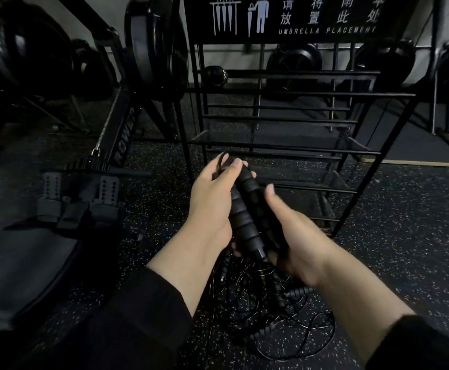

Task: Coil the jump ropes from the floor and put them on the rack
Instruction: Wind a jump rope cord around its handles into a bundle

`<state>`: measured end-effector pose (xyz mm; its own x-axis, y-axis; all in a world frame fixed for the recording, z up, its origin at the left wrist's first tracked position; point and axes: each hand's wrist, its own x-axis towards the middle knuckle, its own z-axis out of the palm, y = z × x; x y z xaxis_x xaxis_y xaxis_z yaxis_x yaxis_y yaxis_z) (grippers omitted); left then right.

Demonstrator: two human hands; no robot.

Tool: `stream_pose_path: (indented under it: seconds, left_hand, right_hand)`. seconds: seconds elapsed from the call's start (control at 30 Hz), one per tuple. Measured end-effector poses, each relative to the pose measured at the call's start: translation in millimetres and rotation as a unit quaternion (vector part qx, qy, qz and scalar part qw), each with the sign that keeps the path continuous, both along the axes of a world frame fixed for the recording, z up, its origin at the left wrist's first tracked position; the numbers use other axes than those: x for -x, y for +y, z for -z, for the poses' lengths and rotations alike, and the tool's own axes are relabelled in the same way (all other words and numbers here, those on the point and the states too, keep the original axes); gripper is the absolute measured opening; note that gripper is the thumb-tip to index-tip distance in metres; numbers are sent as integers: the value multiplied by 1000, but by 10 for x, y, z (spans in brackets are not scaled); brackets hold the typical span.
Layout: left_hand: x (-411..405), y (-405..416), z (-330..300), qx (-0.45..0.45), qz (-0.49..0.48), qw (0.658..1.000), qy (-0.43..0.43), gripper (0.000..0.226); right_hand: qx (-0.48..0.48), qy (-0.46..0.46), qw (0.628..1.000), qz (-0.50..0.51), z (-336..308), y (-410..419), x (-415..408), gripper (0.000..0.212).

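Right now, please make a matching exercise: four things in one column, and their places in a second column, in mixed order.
Things:
1. handles
2. rope pile
3. rack
4. sign

Places:
A. on the floor under the wrists
B. at the top of the rack
C. held between left hand and right hand
D. standing beyond the hands

Pairs: 1-C, 2-A, 3-D, 4-B

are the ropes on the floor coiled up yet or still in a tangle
Still tangled. The ropes lie in loose, crossing loops on the floor beneath the hands, not gathered into any neat coil.
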<state>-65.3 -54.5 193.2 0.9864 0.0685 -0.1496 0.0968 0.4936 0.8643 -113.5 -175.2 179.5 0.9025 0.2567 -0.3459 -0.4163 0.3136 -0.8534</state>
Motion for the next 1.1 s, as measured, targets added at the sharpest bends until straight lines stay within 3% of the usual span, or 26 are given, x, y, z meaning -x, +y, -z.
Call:
stream_pose_path:
  seconds: [0.13, 0.37, 0.53, 0.67, 0.77, 0.87, 0.97, 1.1]
  left_hand:
    - [143, -96, -134, -20, -33, 999, -34, 43]
    - [283, -52, -281, -175, -30, 981, -76, 18]
    - [181, 272, -188, -295, 7, 945, -142, 24]
    - [-4, 604, 141, -441, -4, 883, -161, 36]
    - [-174, 693, 232, -461, -35, 873, -157, 38]
    - [-279, 707, 147, -475, -7, 853, -217, 36]
    - [-324, 712, 143, -464, 55, 862, -194, 36]
    - [-378, 678, 108, -425, 17, 892, -153, 40]
  right_hand:
    - [-219, 82, 971, -42, 58, -69, 110, 71]
    - [-308, 6, 932, -193, 60, -179, 131, 63]
    - [-294, -3, 927, -231, 103, -87, 8, 56]
    - [-221, 2, 955, -200, 181, -68, -143, 62]
    - [-169, 5, 970, -176, 242, -95, -183, 62]
    - [-176, -2, 968, -180, 280, -57, -168, 59]
    - [-194, -9, 962, -191, 307, 6, -204, 57]
    - [-243, -16, 946, -213, 347, 73, -293, 59]
